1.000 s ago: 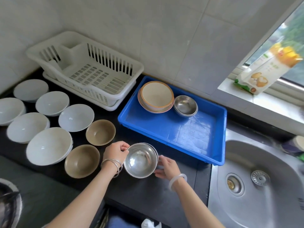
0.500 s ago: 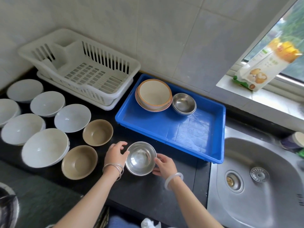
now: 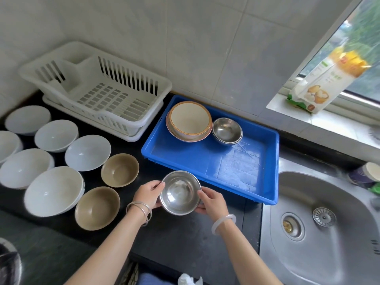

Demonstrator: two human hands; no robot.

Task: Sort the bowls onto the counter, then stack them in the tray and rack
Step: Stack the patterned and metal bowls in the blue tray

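Note:
A steel bowl (image 3: 180, 192) is held over the black counter (image 3: 185, 239), just in front of the blue tray (image 3: 207, 161). My left hand (image 3: 148, 193) grips its left rim and my right hand (image 3: 211, 201) grips its right side. Inside the tray, at the back, sit a stack of cream bowls with orange rims (image 3: 189, 120) and stacked steel bowls (image 3: 227, 130). The white dish rack (image 3: 98, 89) stands behind left, with nothing in it. Two tan bowls (image 3: 120, 169) (image 3: 97, 207) and several white bowls (image 3: 53, 190) rest on the counter at left.
A steel sink (image 3: 320, 227) with drain and strainer lies to the right of the tray. A food packet (image 3: 327, 79) leans on the window sill. Cups (image 3: 368, 173) stand at the far right edge. The tiled wall is close behind the rack and tray.
The steel bowl has stayed between both hands near the tray's front edge. My left fingers have closed back onto its rim after briefly spreading.

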